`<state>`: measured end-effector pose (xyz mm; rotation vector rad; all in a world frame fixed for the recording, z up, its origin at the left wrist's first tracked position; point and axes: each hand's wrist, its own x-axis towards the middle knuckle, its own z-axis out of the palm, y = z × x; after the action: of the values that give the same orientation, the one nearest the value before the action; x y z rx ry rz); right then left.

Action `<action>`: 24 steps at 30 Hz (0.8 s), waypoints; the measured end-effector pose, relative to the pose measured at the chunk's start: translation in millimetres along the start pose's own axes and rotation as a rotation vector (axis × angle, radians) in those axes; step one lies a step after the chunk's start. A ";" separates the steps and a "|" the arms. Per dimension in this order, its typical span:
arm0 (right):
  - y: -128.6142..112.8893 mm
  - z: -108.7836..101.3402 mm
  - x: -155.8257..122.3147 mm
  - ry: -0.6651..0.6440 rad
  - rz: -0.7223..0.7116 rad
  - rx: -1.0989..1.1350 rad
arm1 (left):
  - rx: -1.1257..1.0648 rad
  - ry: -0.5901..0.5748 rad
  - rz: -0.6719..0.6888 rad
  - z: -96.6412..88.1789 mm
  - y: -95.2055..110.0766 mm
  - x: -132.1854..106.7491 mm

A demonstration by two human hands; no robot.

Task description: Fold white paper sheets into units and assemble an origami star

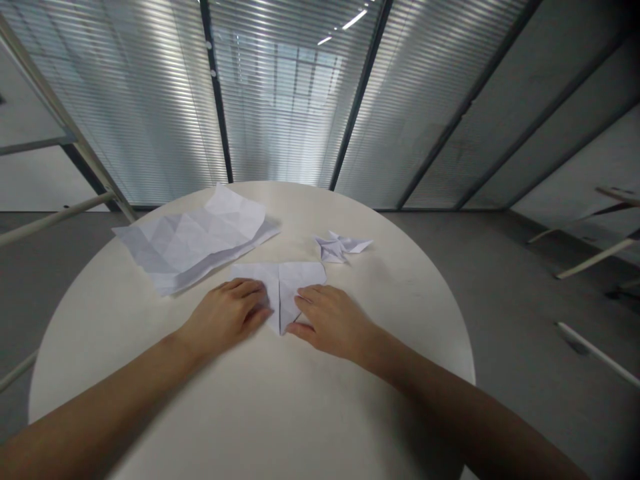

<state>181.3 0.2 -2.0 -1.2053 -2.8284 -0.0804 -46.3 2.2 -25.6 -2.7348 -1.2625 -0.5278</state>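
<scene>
Left grip (231, 313) and right grip (333, 320) rest unclenched, thumbs apart from fingers, on the folded paper (303, 274) (a seam runs down its middle) atop the worktop (260, 413). Beyond it lie creased sheets (200, 233) and a paper figure (331, 251).

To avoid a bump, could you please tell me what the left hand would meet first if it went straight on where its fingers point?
Already touching the folded paper, the left hand would probably meet the right hand first, though depth is hard to judge.
</scene>
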 end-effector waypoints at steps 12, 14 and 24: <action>2.8 13.5 6.2 0.079 0.013 0.058 | 0.084 -0.104 -0.086 -3.1 19.8 1.9; 2.2 13.9 5.7 0.080 0.022 0.039 | 0.083 -0.107 -0.101 -5.2 21.3 2.1; 10.0 16.5 12.8 0.070 0.046 0.020 | 0.031 -0.055 -0.135 -4.1 9.6 0.8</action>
<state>178.9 17.5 -17.2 -1.2379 -2.7340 -0.0892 -39.6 -4.4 -20.8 -2.6699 -1.4634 -0.4433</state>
